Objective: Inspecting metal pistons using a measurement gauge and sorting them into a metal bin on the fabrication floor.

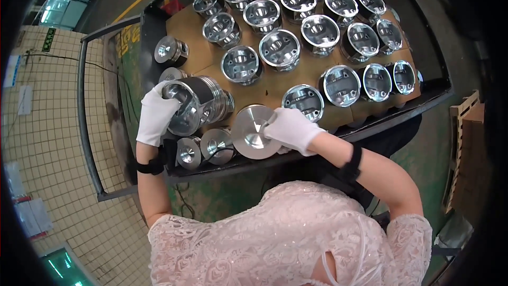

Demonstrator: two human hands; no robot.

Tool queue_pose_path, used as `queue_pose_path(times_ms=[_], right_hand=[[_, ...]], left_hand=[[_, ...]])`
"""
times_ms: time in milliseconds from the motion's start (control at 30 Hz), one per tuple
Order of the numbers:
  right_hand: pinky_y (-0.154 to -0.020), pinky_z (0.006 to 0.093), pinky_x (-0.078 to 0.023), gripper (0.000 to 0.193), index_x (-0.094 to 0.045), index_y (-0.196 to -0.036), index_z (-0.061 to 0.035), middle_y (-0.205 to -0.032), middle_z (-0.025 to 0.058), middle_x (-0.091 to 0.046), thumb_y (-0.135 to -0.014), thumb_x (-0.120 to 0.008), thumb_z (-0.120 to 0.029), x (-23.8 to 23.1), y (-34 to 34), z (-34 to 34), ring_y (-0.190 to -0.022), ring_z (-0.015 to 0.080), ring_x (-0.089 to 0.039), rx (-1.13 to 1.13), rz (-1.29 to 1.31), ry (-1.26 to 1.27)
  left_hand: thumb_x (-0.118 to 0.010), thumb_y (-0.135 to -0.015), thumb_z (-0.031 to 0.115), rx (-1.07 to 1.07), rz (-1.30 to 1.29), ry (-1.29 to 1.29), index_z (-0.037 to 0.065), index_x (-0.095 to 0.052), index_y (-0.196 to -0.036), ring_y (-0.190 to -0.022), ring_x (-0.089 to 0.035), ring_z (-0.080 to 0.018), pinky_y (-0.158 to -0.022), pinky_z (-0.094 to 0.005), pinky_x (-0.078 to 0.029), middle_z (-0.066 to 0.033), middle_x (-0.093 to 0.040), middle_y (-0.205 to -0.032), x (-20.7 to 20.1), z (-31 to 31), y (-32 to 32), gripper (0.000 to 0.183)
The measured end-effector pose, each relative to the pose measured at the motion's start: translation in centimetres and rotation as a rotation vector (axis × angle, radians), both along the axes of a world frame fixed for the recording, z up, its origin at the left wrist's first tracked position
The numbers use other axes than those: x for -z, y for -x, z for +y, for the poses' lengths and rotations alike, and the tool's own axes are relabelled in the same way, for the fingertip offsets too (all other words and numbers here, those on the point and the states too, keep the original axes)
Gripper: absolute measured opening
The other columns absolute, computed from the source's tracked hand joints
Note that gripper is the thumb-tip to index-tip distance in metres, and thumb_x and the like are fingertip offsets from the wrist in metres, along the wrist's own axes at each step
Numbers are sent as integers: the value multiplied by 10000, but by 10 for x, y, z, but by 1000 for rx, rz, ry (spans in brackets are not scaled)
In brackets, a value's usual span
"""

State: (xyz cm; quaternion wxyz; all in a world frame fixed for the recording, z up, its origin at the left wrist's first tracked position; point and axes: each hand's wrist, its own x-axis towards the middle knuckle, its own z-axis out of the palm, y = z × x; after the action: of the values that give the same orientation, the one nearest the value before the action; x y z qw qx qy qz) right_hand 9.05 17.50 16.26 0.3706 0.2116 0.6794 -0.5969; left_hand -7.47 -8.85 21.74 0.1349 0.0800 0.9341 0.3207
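Note:
My left hand (157,112), in a white glove, is closed round the open skirt end of a metal piston (200,98), which lies tilted with its ringed side toward the right. In my right hand (294,129), also gloved in white, is a second piston (255,132); its flat round crown faces up and my fingers rest at its right edge. The underside of this second piston is hidden. Two smaller-looking pistons, crown up, stand beside them at the near edge: one piston (217,144) and another (189,152). A piston with its hollow end up (302,102) stands just beyond my right hand.
Brown cardboard (203,53) lines a dark metal cart (296,151). Several pistons, hollow end up, stand in rows across it, such as one piston (279,48). A crown-up piston (170,50) stands at the left edge. A grey tubular handle (83,111) sticks out left.

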Motion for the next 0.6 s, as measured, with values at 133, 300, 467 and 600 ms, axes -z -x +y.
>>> queue_pose_path(times_ms=[133, 300, 467, 600], right_hand=[[-635, 316, -640, 346, -678, -1065, 86, -864, 113, -706, -880, -667, -207, -55, -42, 41, -720, 176, -729, 223, 83, 33], [-634, 275, -602, 329, -650, -1098, 84, -904, 86, -692, -829, -694, -100, -84, -111, 96, -773, 138, -691, 611, 190, 12], [-639, 283, -618, 346, -638, -1127, 90, -921, 92, -693, -835, -690, -88, -95, -160, 118, -771, 142, -687, 899, 252, -52], [-662, 275, -598, 348, -676, -1124, 57, -914, 70, -710, -841, -719, -140, -74, -178, 127, -775, 120, -691, 927, 336, 22]], left_hand=[[-664, -783, 68, 151, 60, 50, 2, -737, -1154, -915, -751, -218, -858, -332, -563, -172, -772, -981, 11, 22, -7, 383], [-633, -842, 115, 401, -29, 126, 36, -742, -1144, -1005, -721, -398, -890, -426, -561, -264, -729, -1043, 58, 69, -26, 331], [-627, -787, 78, 611, -74, 265, 36, -726, -1153, -1007, -703, -430, -894, -444, -561, -275, -721, -1041, 135, 107, -27, 382], [-707, -849, 135, 627, -60, 192, 49, -729, -1142, -1014, -715, -394, -880, -429, -567, -234, -739, -1038, 168, 99, -18, 307]])
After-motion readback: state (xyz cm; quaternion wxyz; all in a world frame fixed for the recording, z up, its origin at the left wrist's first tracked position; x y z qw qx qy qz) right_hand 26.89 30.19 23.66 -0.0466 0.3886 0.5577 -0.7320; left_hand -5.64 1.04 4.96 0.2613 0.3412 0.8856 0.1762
